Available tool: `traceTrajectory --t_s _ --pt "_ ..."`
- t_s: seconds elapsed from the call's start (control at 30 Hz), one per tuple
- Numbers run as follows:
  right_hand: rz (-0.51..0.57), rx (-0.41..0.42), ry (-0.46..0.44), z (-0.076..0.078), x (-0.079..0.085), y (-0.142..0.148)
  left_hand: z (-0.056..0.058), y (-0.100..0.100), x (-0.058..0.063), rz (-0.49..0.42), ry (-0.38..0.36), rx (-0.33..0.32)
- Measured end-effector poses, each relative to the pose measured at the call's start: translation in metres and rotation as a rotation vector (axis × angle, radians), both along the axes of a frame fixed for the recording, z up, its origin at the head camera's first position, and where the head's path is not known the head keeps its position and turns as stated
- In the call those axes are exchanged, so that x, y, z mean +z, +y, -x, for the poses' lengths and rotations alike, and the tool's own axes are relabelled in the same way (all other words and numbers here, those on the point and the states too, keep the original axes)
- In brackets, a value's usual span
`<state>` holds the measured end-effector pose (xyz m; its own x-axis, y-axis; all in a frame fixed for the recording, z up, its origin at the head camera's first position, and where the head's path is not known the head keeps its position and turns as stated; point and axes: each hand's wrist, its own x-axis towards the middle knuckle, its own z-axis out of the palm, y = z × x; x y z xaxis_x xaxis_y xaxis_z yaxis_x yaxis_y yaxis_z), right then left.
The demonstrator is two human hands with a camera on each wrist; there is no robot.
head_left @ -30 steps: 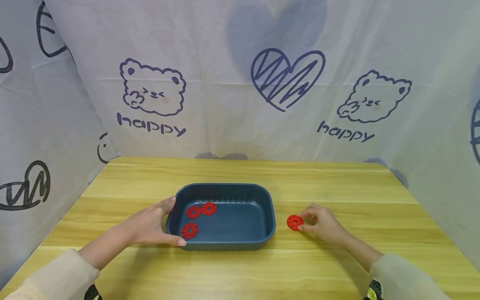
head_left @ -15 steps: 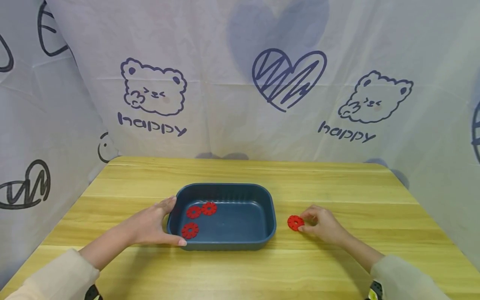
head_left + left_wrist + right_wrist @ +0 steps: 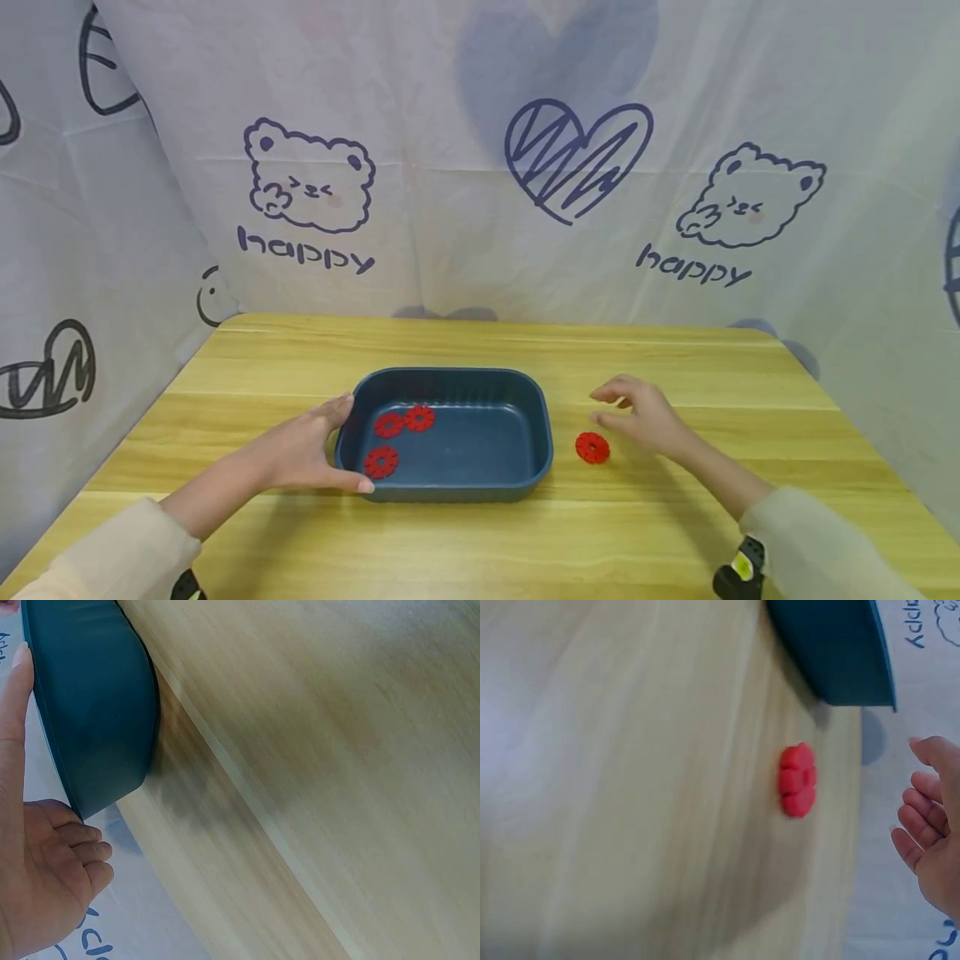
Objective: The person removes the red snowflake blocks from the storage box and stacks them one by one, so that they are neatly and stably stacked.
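Observation:
A dark blue plastic box [image 3: 480,450] stands on the wooden table, with three red notched snowflake discs [image 3: 381,461] lying in its left part. My left hand [image 3: 303,450] holds the box's left end, thumb along the front rim and fingers at the left side; the left wrist view shows those fingers [image 3: 94,855] bent beside the box's corner. To the right of the box, another red snowflake disc [image 3: 592,447] lies on the table. My right hand [image 3: 647,417] hovers just above and behind that disc, holding nothing, thumb and fingers apart and slightly bent.
The pale wooden tabletop [image 3: 480,550] reaches back to a white cloth [image 3: 442,208] printed with bears and hearts. More cloth hangs along both sides. Beige sleeves [image 3: 817,537] and dark wrist straps show on the arms.
My right hand has let go of the red snowflake disc and lifted up and back from it. The disc lies where it was pinched. My left hand and the box have stayed put.

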<state>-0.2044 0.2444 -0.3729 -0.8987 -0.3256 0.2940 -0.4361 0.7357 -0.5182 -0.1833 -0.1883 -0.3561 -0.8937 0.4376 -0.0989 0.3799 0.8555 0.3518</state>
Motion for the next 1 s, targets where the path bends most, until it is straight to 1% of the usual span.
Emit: traceTrajectory --t_s 0.17,0.43,0.57,0.63,0.87,1.0 --pt "-0.023 0.03 0.017 0.006 0.011 -0.011 0.0 0.001 0.0 0.005 0.001 -0.001" --pt "-0.051 0.103 0.004 0.015 0.026 -0.032 -0.001 0.002 0.0 0.005 0.001 -0.002" --pt "-0.059 0.137 -0.003 0.02 0.031 -0.044 -0.002 0.001 0.001 0.003 -0.011 -0.001" --pt "-0.062 0.148 -0.023 0.022 0.033 -0.05 -0.002 0.001 0.001 0.002 -0.013 -0.001" --pt "-0.088 0.198 -0.061 0.025 0.042 -0.071 0.0 0.001 0.001 0.01 -0.015 0.005" --pt "-0.1 0.238 -0.076 0.028 0.042 -0.082 0.001 0.001 0.001 0.018 -0.015 0.005"
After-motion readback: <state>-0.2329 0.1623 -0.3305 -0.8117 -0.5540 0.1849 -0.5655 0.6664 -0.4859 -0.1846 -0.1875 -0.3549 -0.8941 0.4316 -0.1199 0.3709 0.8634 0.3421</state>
